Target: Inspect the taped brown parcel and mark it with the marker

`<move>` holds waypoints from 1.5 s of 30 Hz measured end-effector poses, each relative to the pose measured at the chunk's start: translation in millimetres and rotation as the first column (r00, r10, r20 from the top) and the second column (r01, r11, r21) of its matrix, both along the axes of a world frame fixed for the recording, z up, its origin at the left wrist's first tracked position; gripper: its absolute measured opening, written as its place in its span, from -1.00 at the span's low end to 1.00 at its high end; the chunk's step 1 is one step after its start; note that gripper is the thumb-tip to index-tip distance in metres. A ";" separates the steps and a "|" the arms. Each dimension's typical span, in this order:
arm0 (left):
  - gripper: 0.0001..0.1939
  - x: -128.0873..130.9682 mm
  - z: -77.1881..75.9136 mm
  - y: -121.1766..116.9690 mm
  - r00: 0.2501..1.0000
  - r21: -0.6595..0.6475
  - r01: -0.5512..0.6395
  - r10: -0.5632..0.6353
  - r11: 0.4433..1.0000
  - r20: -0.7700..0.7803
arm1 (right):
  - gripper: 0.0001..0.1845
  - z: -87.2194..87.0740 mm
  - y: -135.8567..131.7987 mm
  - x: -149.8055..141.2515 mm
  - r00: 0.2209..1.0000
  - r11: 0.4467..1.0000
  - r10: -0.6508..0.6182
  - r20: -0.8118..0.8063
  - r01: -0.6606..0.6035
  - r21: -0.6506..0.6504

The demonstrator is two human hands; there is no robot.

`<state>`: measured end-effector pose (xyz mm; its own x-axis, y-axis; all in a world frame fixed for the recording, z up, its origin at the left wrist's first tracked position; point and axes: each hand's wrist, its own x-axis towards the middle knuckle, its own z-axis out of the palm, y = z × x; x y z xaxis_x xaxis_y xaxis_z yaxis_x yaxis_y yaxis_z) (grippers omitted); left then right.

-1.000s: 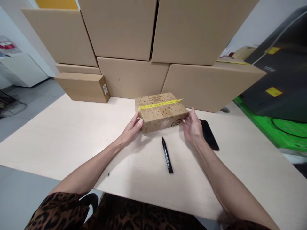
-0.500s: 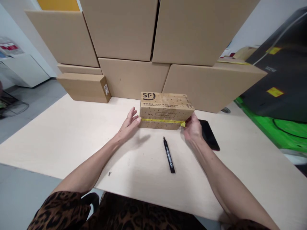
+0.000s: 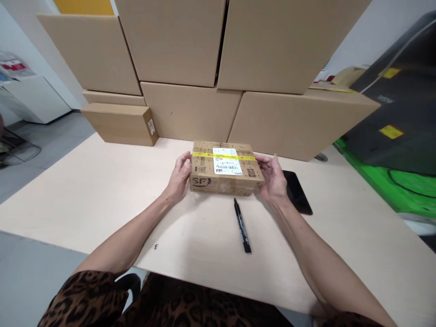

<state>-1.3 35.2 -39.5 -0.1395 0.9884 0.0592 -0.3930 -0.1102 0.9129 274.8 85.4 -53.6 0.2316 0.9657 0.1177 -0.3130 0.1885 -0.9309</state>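
Between my hands is a small brown cardboard box (image 3: pixel 204 156) printed with "SF". Yellow tape runs across its top, over a white shipping label (image 3: pixel 226 164). My left hand (image 3: pixel 179 177) grips the box's left end, fingers along the side. At the right end, my right hand (image 3: pixel 273 178) holds it with the fingers against the edge. A black marker pen (image 3: pixel 242 225) lies on the table just in front of the box, its tip close to the front face. Beside my right hand rests a dark tablet or phone (image 3: pixel 297 191), partly covered by the hand.
Large plain cardboard boxes (image 3: pixel 190 111) are stacked like a wall along the back of the pale table (image 3: pixel 85 195). A flat carton (image 3: pixel 117 123) stands at the back left. Beyond the right edge are a black case (image 3: pixel 398 100) and a green surface (image 3: pixel 384 186).
The box has turned over between my hands, so its labelled, taped face now points up and the "SF" print faces me. The marker pen has shifted slightly toward me.
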 end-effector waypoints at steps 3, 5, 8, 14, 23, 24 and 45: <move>-0.13 2.4 -1.3 -2.4 0.999 -0.082 0.003 -0.008 0.997 -0.051 | -0.46 0.8 -2.6 -3.9 1.000 0.998 0.013 0.011 -0.013 -0.060; -0.26 1.9 0.1 -3.9 0.991 -0.092 0.104 -0.111 0.990 -0.079 | -0.51 2.3 -4.3 -6.1 0.998 0.996 0.055 0.016 -0.054 -0.075; -0.38 -1.6 1.9 -4.1 0.969 -0.004 0.225 -0.224 0.974 -0.108 | -0.55 5.8 -5.8 -7.2 0.998 0.998 0.066 0.005 -0.066 -0.025; -0.33 -6.9 -5.1 2.1 0.977 0.209 0.114 -0.071 0.971 -0.203 | -0.60 14.1 -4.7 -4.4 0.994 0.989 -0.044 -0.097 0.057 0.135; -0.10 0.7 11.9 -5.8 0.973 0.114 0.106 -0.080 0.988 -0.215 | -0.57 19.0 -6.4 -7.9 0.978 0.982 -0.189 -0.088 0.190 0.004; -0.11 1.3 14.2 -6.8 0.973 0.126 0.123 -0.095 0.984 -0.209 | -0.59 20.2 -8.9 -9.2 0.981 0.983 -0.184 -0.064 0.186 0.013; -0.70 -0.2 4.1 -0.4 0.976 -0.044 0.078 -0.068 0.996 0.205 | -0.52 68.1 -67.6 -2.4 0.721 0.705 -0.364 0.590 -0.201 0.680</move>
